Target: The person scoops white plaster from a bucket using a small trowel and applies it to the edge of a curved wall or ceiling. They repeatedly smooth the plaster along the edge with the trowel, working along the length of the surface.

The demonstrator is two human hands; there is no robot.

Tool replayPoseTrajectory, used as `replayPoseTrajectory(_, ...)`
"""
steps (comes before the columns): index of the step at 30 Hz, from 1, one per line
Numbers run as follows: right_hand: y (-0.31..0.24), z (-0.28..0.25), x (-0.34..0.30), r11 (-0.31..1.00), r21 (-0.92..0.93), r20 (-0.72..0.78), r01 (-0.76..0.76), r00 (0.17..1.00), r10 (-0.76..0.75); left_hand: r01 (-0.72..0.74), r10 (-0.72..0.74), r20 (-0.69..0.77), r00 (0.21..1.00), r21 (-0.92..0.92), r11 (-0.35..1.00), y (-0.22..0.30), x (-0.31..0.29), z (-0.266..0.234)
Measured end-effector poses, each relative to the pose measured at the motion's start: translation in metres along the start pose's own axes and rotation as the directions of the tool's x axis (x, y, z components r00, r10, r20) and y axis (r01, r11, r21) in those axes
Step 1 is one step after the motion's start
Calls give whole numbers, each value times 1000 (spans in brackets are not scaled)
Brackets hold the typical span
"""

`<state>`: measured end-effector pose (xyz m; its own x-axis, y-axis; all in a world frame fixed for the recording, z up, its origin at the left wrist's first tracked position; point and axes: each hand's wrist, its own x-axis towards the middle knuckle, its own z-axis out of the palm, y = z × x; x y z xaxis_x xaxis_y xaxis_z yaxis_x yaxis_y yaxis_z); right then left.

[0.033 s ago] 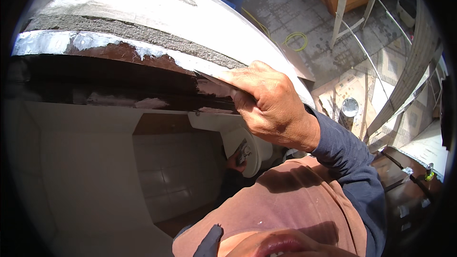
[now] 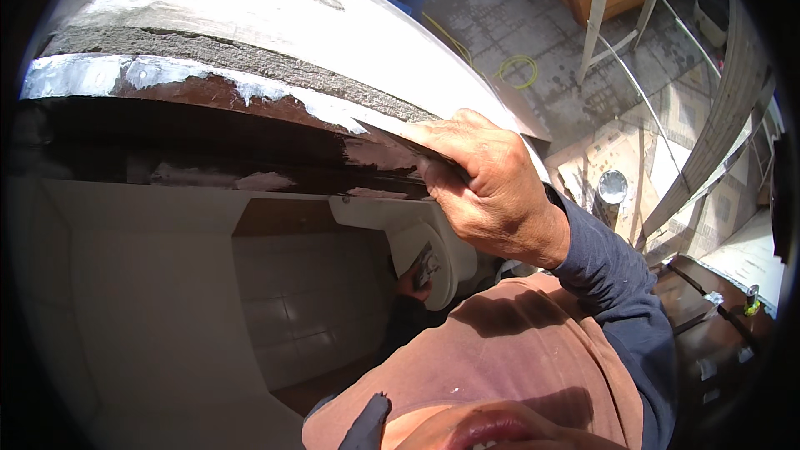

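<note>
White paste [image 2: 321, 110] streaks brown frame [image 2: 204, 95], ten to eleven o'clock. Thin blade [image 2: 400, 142], twelve o'clock, pinched in right hand [image 2: 493, 182], thumb beneath, likely for steady pressure. Left hand [image 2: 412, 285], six o'clock, grasps paste-laden tool [image 2: 430, 266], presumably close as supply.

right hand [image 2: 493, 182] raised, curled, left hand [image 2: 408, 284] lower, shadowed

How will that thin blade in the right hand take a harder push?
The blade looks thin, so it probably flexes and weighs little. It runs straight from the right hand, suggesting it is springy rather than floppy.
</note>
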<state>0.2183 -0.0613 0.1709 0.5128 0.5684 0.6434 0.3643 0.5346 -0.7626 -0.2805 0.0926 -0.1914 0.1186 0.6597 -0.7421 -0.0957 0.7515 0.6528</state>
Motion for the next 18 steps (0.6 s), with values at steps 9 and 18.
replayPoseTrajectory(9,65,17,-41,982,-172,-161,-75,986,47,209,-217,-5,976,-240,948,10,7,0)
replayPoseTrajectory(18,56,19,-46,976,-213,-115,43,991,-68,258,-258,30,966,-243,935,14,-2,11)
